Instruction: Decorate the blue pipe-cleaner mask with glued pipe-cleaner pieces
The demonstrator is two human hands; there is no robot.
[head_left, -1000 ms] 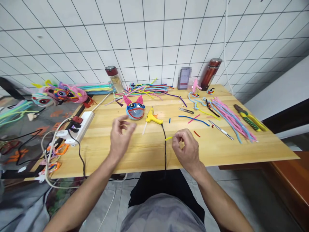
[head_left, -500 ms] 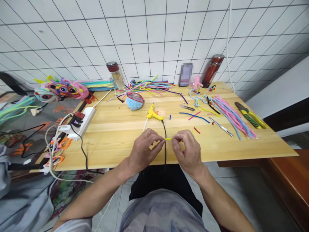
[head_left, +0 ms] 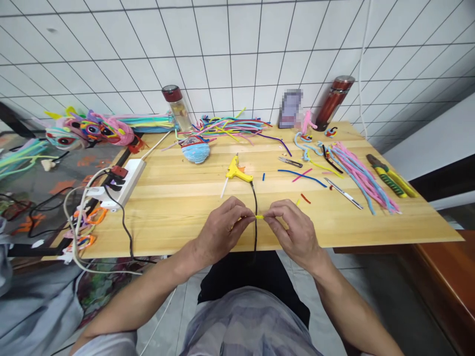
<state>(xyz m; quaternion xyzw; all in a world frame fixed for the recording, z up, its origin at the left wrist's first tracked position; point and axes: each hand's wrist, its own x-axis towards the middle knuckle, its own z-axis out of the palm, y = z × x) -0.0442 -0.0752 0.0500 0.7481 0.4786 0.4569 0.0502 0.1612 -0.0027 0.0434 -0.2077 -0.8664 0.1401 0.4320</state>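
Note:
A short yellow pipe cleaner piece (head_left: pixel 259 216) is stretched level between my two hands, just above the table near its front edge. The left end is pinched between thumb and fingertips of my left hand (head_left: pixel 227 225). At the other end, the thumb and forefinger of my right hand (head_left: pixel 293 230) close on it. Behind the hands lies a yellow glue gun (head_left: pixel 237 170), its black cord (head_left: pixel 254 200) running down behind the yellow piece. Small red (head_left: pixel 305 198) and blue pipe cleaner scraps (head_left: pixel 263 176) lie close by.
A light blue fuzzy ball (head_left: pixel 196 152) sits behind the glue gun. Snips (head_left: pixel 291 162), a craft knife (head_left: pixel 343 193), pink and blue pipe cleaners (head_left: pixel 363 173) and pliers (head_left: pixel 386 175) are at right. A power strip (head_left: pixel 128 183) stands left; a bottle (head_left: pixel 178 109) and a flask (head_left: pixel 334 104) line the wall.
My right thumb and forefinger have straightened and shifted on the yellow piece's end. The blue ball has rolled slightly left. The view has shifted a little.

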